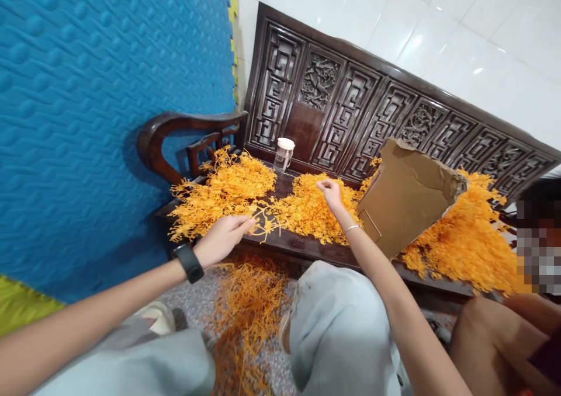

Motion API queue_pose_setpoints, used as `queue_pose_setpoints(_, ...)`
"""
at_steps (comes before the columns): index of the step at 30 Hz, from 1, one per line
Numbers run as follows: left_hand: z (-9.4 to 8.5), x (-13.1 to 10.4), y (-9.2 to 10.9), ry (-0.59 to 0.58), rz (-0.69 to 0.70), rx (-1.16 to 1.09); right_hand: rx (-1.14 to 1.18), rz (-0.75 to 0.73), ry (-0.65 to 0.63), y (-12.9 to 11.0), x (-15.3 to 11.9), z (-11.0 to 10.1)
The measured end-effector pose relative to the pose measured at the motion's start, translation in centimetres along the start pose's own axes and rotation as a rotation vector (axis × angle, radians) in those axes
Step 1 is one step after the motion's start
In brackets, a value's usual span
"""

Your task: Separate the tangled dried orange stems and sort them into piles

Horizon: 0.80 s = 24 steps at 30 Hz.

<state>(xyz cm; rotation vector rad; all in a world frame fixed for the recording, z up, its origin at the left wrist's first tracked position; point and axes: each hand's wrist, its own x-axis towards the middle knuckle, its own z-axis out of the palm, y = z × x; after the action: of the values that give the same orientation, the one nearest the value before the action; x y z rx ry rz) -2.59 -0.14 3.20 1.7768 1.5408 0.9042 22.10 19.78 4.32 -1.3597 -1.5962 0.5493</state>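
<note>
Heaps of orange stringy strands (228, 191) cover the seat of a dark carved wooden bench (307, 247). My left hand (223, 237), with a black watch on the wrist, pinches a small clump of the strands (265, 223) at the bench's front edge. My right hand (331, 193), a thin bracelet on its wrist, reaches over the middle heap (307, 212) with fingertips pinched on a few strands.
A torn brown cardboard piece (405, 200) leans on the right heap (464, 238). A clear jar with a white lid (284, 152) stands at the bench back. More strands (245, 308) lie on the floor. Another person's legs (504, 332) are at the right. A blue padded wall (109, 92) is left.
</note>
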Motion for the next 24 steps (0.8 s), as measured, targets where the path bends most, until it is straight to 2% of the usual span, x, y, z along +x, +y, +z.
queue_pose_setpoints(4, 0.4, -0.1, -1.0, -0.02, 0.005, 0.048, 0.015, -0.047, -0.228, 1.2, -1.1, 1.6)
queue_pose_setpoints(7, 0.6, -0.3, -1.4, -0.02, 0.018, 0.038, -0.016, -0.061, -0.324, 1.9, -1.3, 2.3)
queue_pose_setpoints(10, 0.7, -0.5, -1.5, -0.048, -0.039, -0.005, -0.094, -0.076, -0.395, 2.6, -1.6, 2.8)
queue_pose_setpoints(18, 1.1, -0.3, -1.8, -0.059, -0.143, -0.241, -0.398, -0.213, -0.522, 3.5, -3.4, 3.6)
queue_pose_setpoints(24, 1.3, 0.0, -1.4, -0.102, -0.193, -0.383, -0.485, -0.253, -0.494, 2.9, -3.7, 3.1)
